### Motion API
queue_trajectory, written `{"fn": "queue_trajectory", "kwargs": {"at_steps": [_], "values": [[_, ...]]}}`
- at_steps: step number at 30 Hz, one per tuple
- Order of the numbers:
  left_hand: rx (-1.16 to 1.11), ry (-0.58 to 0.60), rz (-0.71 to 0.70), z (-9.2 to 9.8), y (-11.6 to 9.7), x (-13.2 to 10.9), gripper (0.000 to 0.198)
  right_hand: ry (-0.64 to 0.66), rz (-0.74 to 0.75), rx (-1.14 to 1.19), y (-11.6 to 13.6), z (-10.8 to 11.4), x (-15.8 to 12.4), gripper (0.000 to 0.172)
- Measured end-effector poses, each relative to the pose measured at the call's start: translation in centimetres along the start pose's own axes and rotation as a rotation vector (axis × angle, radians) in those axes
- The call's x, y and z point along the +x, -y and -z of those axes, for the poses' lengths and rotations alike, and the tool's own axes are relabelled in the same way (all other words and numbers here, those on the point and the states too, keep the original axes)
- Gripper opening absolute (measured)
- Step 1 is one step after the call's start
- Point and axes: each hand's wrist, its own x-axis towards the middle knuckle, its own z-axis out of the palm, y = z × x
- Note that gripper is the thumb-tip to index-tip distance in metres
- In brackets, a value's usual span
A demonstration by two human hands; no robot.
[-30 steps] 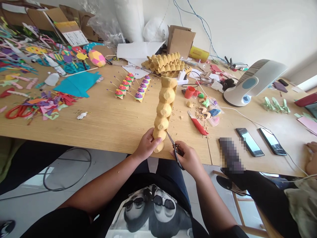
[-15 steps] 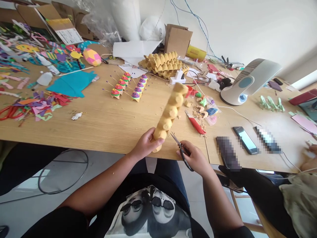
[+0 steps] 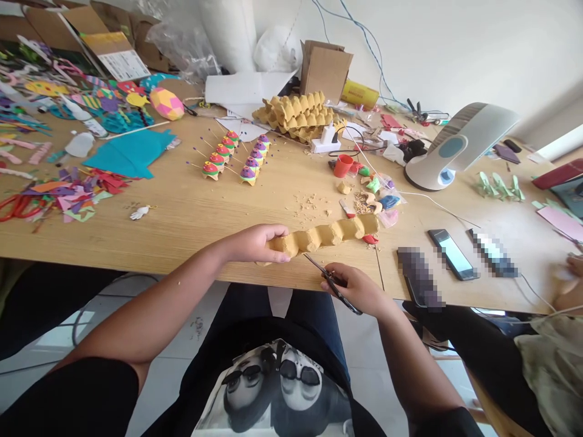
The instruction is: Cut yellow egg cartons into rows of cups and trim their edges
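My left hand (image 3: 257, 244) grips one end of a strip of yellow egg carton (image 3: 323, 237), which lies nearly level above the table's front edge and points right. In my right hand (image 3: 353, 288) is a pair of scissors (image 3: 336, 284) with dark handles. Their blades look closed and point up-left, with the tips close below the strip; whether they touch it I cannot tell. Behind the strip's far end, a red-handled knife (image 3: 370, 239) is partly hidden. Crumbs and scraps (image 3: 312, 206) of carton lie just beyond the strip.
Two painted egg-carton caterpillars (image 3: 219, 156) (image 3: 255, 159) stand further back, before stacked egg cartons (image 3: 296, 115). Paper scraps (image 3: 68, 191) lie left. A white lamp-like device (image 3: 455, 149), phones (image 3: 452, 254) and a red cup (image 3: 343, 165) are right. Another person's hand (image 3: 574, 264) shows at the right edge.
My left hand has turned the egg carton strip from steeply upright to nearly level, its far end swinging down to the right over the knife. The scissors have dropped slightly.
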Motion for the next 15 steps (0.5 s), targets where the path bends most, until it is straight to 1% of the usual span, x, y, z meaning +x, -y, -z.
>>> {"fn": "queue_trajectory", "kwargs": {"at_steps": [4, 7, 12, 15], "values": [[0.079, 0.054, 0.020, 0.8, 0.0, 0.9, 0.037, 0.082, -0.028, 0.005, 0.1, 0.9, 0.1, 0.028], [0.082, 0.098, 0.019, 1.1, 0.6, 1.5, 0.037, 0.098, -0.050, -0.006, 0.2, 1.3, 0.2, 0.031], [0.050, 0.130, -0.016, 0.8, 1.7, 2.0, 0.035, 0.132, -0.077, -0.008, 0.7, 1.7, 0.5, 0.034], [0.010, 0.167, -0.031, 0.3, 2.4, 2.3, 0.034, 0.143, -0.072, -0.049, 1.3, 1.9, 0.8, 0.032]]}}
